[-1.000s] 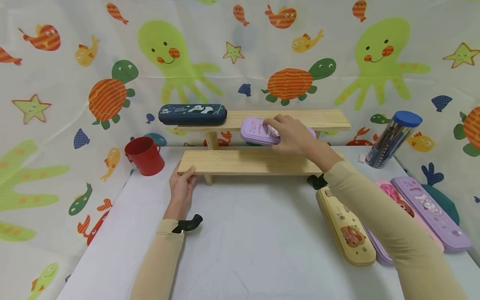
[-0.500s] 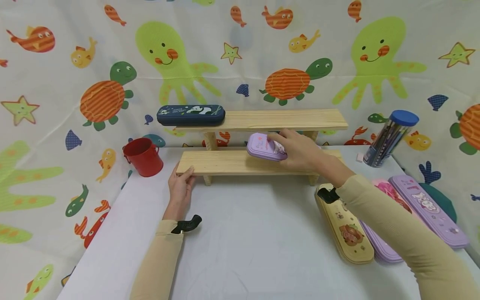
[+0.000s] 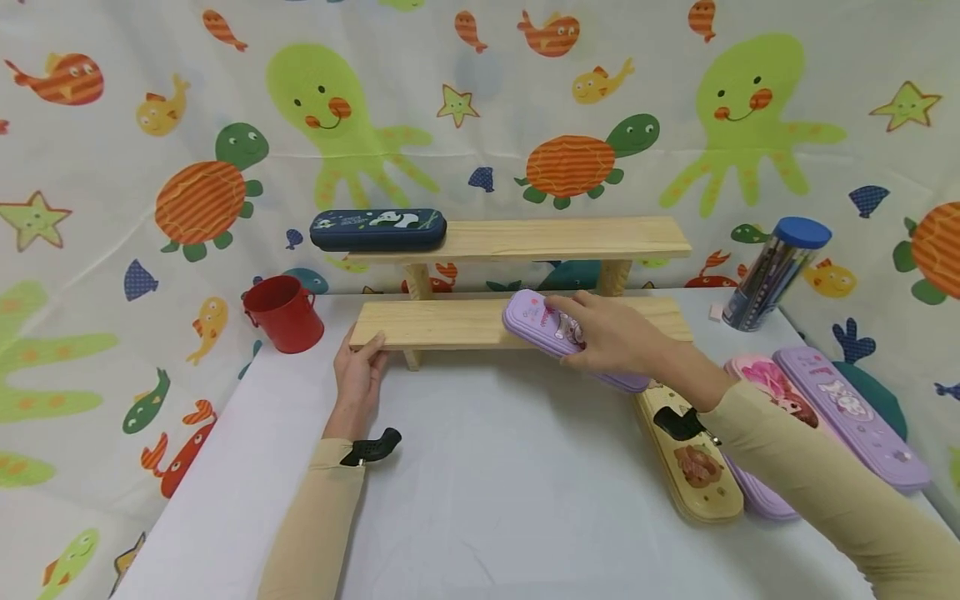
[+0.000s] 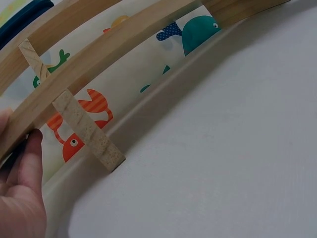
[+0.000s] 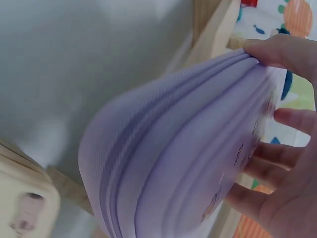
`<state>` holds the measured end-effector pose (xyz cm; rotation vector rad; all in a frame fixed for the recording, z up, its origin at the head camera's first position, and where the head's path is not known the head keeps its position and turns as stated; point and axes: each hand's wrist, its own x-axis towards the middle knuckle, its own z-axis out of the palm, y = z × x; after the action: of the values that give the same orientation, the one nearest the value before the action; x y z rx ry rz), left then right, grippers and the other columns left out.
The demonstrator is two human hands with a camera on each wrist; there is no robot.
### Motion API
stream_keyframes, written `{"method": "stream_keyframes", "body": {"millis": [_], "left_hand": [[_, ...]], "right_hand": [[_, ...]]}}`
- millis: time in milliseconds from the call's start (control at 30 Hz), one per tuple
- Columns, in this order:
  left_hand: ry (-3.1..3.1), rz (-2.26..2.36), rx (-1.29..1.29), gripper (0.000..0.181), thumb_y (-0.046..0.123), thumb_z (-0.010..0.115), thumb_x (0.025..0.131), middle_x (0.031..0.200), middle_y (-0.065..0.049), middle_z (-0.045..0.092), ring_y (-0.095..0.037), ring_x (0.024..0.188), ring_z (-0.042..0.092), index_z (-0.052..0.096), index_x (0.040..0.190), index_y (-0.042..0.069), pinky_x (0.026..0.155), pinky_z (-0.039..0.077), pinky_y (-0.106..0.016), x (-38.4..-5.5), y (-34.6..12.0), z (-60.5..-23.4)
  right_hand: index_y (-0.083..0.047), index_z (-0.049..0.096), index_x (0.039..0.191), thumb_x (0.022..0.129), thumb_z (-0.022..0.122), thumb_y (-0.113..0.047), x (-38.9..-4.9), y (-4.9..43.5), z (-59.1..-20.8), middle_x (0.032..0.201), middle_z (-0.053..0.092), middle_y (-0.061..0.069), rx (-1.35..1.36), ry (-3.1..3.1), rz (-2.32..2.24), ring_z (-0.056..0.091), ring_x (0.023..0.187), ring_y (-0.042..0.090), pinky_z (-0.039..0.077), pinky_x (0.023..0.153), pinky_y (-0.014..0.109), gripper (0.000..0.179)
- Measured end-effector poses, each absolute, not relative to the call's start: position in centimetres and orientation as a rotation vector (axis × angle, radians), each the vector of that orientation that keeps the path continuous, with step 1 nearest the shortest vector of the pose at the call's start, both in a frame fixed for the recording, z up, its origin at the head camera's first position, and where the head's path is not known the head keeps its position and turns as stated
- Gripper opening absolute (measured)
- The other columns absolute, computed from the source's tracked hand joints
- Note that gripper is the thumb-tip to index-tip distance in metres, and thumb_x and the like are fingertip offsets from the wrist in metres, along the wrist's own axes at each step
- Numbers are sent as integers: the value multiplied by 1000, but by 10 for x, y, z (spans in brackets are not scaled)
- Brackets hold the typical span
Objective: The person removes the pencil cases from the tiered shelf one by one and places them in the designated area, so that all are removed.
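Observation:
A two-tier wooden shelf (image 3: 435, 323) stands on the white table. Its lower board's left end is gripped by my left hand (image 3: 357, 379), thumb on top; in the left wrist view a finger (image 4: 32, 163) lies under the board (image 4: 74, 74). My right hand (image 3: 613, 333) holds a light purple pencil case (image 3: 534, 315) by its long edges, tilted over the front of the lower board. The right wrist view shows the purple case (image 5: 163, 148) between thumb and fingers; whether it touches the board I cannot tell. A navy panda pencil case (image 3: 378, 231) lies on the upper board's left end.
Right of the shelf lie a yellow pencil case (image 3: 701, 467), a pink one (image 3: 772, 379) and purple ones (image 3: 855, 417), partly behind the right sleeve. A blue-lidded tube of pens (image 3: 776, 275) stands behind them. A red bucket (image 3: 285, 315) is at the left.
My right hand has brought the purple pencil case down from the upper board's height to the lower board's front, turning its right end towards me. My left hand keeps its grip on the shelf.

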<state>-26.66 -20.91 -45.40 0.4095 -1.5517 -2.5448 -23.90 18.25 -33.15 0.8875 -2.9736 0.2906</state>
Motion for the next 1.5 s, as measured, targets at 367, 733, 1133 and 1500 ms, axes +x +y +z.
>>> {"method": "stream_keyframes", "body": {"millis": [367,733,1133,1500], "left_hand": [[-1505,-2564,399,73,6,61,97,157,-5,38,-17,136,50,25,158,22,106,49,-23,-264,-212,-457],[-1525,-2563,375,74,9,65,96,157,-5,39,-17,137,49,26,158,21,107,48,-24,-266,-214,-454],[-1506,-2586,362,75,8,64,96,158,-4,38,-17,138,48,24,158,22,107,47,-23,-267,-212,-455],[-1519,-2576,337,73,7,62,97,158,-4,38,-17,139,48,24,158,21,108,47,-24,-266,-210,-455]], "right_hand": [[-22,39,152,76,79,-45,-208,188,-350,110,61,8,844,-3044,401,51,76,14,42,59,24,88],[-23,37,153,79,76,-50,-186,192,-371,137,58,13,748,-3113,490,63,97,21,58,81,44,88],[-20,40,152,80,73,-54,-173,191,-395,138,56,18,593,-3223,503,63,101,25,56,85,50,86],[-15,43,149,80,71,-58,-164,187,-415,123,57,21,346,-3241,367,52,74,21,44,51,29,86]]}}
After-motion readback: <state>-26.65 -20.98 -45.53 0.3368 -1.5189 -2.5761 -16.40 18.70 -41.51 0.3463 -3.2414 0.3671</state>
